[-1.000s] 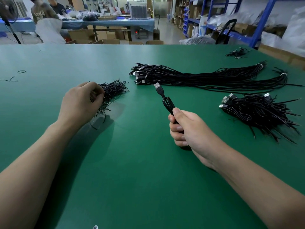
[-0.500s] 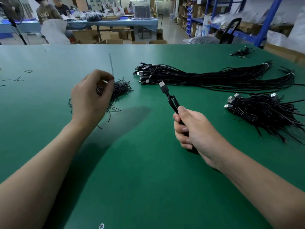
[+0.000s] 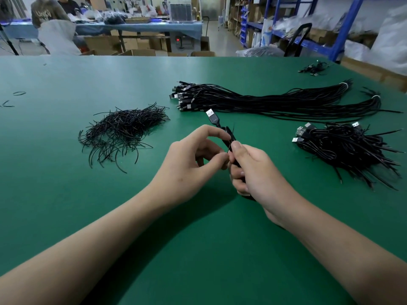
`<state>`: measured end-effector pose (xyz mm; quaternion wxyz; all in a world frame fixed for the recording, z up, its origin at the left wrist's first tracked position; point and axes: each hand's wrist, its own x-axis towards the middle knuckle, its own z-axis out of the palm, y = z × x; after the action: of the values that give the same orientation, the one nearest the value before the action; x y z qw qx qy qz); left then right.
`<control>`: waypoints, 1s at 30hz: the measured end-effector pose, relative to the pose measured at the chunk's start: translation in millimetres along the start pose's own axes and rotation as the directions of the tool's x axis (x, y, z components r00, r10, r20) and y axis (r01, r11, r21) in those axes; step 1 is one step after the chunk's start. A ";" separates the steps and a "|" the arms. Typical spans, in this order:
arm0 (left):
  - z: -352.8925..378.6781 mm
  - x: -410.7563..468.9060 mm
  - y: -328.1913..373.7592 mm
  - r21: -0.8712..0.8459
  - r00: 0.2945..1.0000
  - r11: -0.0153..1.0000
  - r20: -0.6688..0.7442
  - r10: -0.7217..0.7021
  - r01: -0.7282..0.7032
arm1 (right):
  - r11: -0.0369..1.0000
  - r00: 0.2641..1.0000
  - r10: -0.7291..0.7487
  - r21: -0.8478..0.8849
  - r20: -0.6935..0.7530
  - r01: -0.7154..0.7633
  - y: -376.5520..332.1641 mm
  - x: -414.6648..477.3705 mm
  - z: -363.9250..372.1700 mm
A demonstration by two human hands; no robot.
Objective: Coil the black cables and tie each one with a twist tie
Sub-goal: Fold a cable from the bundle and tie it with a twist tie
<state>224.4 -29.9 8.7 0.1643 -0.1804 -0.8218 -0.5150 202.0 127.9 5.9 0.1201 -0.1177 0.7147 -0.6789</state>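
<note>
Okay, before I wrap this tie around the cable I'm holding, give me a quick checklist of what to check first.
1. Right hand grips the coiled cable: ok.
2. Left hand pinches a twist tie against the coil: ok.
3. Tie wrapped round the coil: not ok, it only stands alongside.
4. Loops tidy and even: cannot tell, the fist hides them.
5. USB plug pokes free above the fist: ok.
6. Pile of spare ties lies on the table to the left: ok.
</note>
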 end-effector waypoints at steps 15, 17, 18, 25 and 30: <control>-13.5 4.1 -9.5 0.302 0.985 0.941 0.125 0.121 -0.154 | 0.928 0.983 -0.034 -0.360 0.183 0.099 -0.6 4.3 -19.4; -15.9 3.8 -8.8 0.365 0.985 0.918 0.135 0.110 -0.153 | 0.866 0.978 -0.044 -0.481 0.205 0.140 2.9 4.5 -21.5; -16.8 3.3 -7.9 0.400 0.986 0.905 0.132 0.099 -0.145 | 0.843 0.977 -0.046 -0.516 0.210 0.150 3.7 4.3 -22.0; -16.1 2.5 3.8 0.702 0.970 0.681 0.063 0.233 -0.209 | 0.625 0.974 -0.143 -0.748 0.173 0.225 -1.8 0.7 -22.7; -16.3 5.2 0.7 0.764 0.932 0.567 0.123 0.340 -0.308 | 0.581 0.968 -0.172 -0.774 0.185 0.251 0.9 0.7 -22.8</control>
<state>221.6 -43.7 18.4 0.3323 -0.2302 -0.9114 -0.0777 193.8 149.3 6.1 0.0058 -0.2732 0.9152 -0.2962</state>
